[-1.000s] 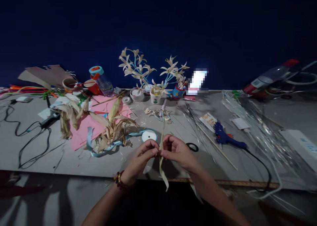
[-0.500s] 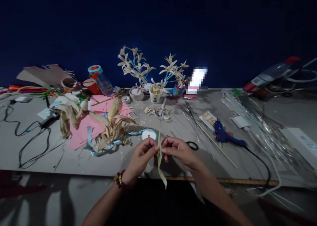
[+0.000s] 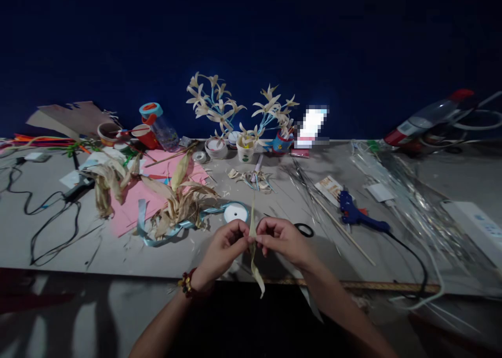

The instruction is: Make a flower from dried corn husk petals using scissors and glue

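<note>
Currently, left hand [image 3: 224, 244] and right hand [image 3: 285, 241] pinch pale husk strip [image 3: 253, 228] between them. Risk: uneven pull may split strip; forward reach may bump spool [image 3: 236, 213] just beyond left hand.

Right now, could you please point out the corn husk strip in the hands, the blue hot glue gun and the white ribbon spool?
Corn husk strip [image 3: 253, 229]: head view, on its upper middle part.
Blue hot glue gun [image 3: 354, 216]: head view, on its body.
White ribbon spool [image 3: 231, 215]: head view, on its flat face beside the hole.
</note>
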A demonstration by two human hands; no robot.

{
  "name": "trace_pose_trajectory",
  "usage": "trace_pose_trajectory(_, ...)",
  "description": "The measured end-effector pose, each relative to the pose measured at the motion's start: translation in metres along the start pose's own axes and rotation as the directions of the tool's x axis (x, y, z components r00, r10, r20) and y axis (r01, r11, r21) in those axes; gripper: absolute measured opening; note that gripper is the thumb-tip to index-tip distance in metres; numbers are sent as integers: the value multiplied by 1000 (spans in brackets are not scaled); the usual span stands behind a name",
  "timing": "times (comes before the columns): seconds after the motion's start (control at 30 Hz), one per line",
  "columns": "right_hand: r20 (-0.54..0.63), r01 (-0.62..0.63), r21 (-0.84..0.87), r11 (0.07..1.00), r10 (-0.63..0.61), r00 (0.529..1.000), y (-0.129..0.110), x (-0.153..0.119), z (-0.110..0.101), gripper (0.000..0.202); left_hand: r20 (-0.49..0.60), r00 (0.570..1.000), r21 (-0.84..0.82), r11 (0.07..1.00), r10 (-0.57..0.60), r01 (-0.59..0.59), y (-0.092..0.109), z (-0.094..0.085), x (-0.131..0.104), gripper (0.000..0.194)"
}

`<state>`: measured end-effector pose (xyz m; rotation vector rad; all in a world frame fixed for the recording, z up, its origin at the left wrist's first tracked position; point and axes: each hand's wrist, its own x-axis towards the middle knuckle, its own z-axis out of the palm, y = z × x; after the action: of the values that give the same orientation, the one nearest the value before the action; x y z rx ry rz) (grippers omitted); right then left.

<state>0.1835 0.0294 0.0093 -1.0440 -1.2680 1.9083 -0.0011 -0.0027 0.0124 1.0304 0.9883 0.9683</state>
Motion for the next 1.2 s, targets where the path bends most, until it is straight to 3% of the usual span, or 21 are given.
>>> trace_pose_trajectory(0.23,33,5,-64,998,-3,999,-7,-1,0,32,-26,999,61,998,29,-27,-5,0,-3,23)
trace_pose_trajectory(0.43,10,75,-233,970,-75,997,-3,0,1,18,-47,989,262,957,143,-126,-3,-1,-4,18)
trace_pose_trajectory(0.63,-97,171,-553,816,-267,959,-6,-5,14,9,-95,976,348,925,198,-154,-3,-2,-6,17)
trace_pose_trajectory(0.77,-120,175,-644,745,-323,939,-8,-6,25,12,-100,977,299,942,188,-150,-9,-4,-9,19)
trace_pose_trajectory(0.87,-132,170,-729,663,-380,916,-5,-3,24,11,-89,983,169,975,161,-144,-12,-4,-15,22)
trace_pose_trajectory(0.97,-229,89,-780,620,-414,881,-2,-2,9,8,-81,981,-35,983,178,-181,-7,-9,-23,23)
trace_pose_trajectory(1.07,-352,7,-786,619,-456,817,-2,-8,-20,4,-185,956,-219,939,229,-267,11,-28,-34,29)
trace_pose_trajectory(1.13,-432,-42,-782,621,-492,756,-3,-13,-42,7,-310,904,-294,874,296,-387,31,-51,-42,39)
trace_pose_trajectory(1.2,-506,-61,-728,683,-475,720,-3,-20,-62,9,-456,815,-274,815,357,-510,52,-80,-48,45)
